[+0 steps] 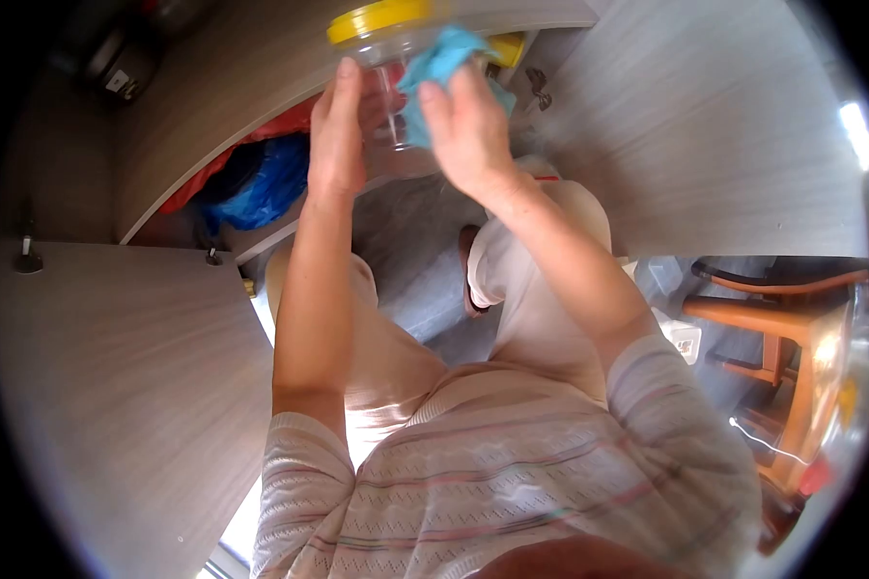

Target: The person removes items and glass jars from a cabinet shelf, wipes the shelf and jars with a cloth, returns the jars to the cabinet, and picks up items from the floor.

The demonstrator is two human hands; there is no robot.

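A clear plastic jar (388, 96) with a yellow screw lid (380, 17) is held up in front of the open cabinet. Against its left side my left hand (338, 135) is pressed, fingers straight and pointing up. My right hand (465, 130) has a light blue cloth (444, 60) bunched in its fingers and holds it to the jar's right side. The cloth and the fingers around it are slightly blurred. Part of the jar's right wall is hidden behind the cloth.
Inside the cabinet lie a blue plastic bag (261, 183) and red bags (198, 183); a yellow object (508, 48) shows behind the cloth. Cabinet doors stand open at left (116, 386) and right (724, 125). A dark jar (121, 68) is on the upper left shelf. Wooden chairs (792, 318) stand at right.
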